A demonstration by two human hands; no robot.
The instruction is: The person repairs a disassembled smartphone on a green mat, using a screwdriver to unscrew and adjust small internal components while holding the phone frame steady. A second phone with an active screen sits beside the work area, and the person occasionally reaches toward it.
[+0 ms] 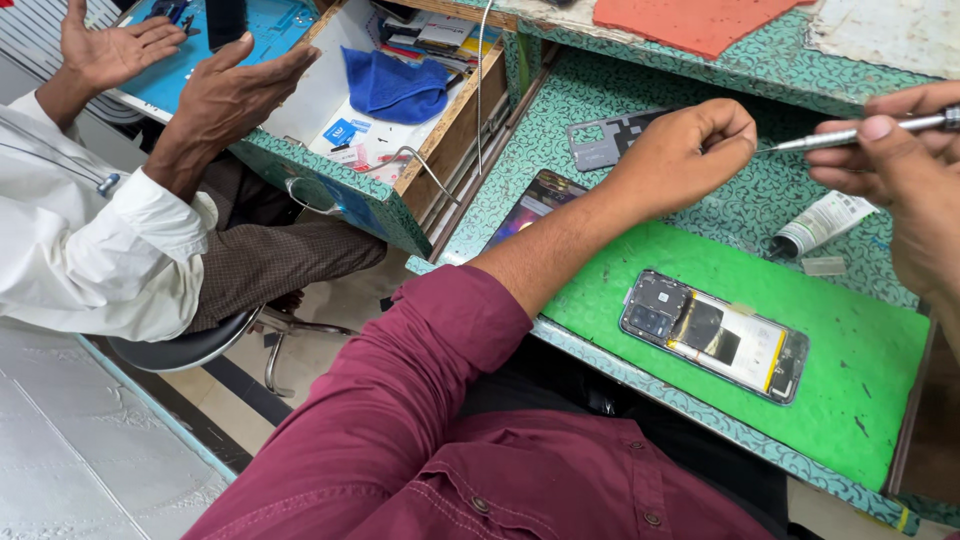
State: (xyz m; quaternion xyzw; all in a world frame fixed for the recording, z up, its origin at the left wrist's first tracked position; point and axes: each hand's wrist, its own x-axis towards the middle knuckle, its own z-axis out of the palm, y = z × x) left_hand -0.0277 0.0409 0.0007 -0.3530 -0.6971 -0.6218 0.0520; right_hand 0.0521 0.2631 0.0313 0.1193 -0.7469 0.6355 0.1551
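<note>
My right hand (900,165) holds a thin silver screwdriver (860,133) lying sideways, its tip pointing at my left hand (690,150). My left fingers are pinched shut just beside that tip, above the green mat (850,390).

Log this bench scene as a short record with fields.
Left hand: closed in a fist above the patterned bench, at the screwdriver's tip
Right hand: holds a screwdriver
Green mat: carries an opened phone, its insides showing
Bench items: grey phone frame, white tube
Open drawer: blue cloth
Co-worker: seated at left, white sleeves
</note>
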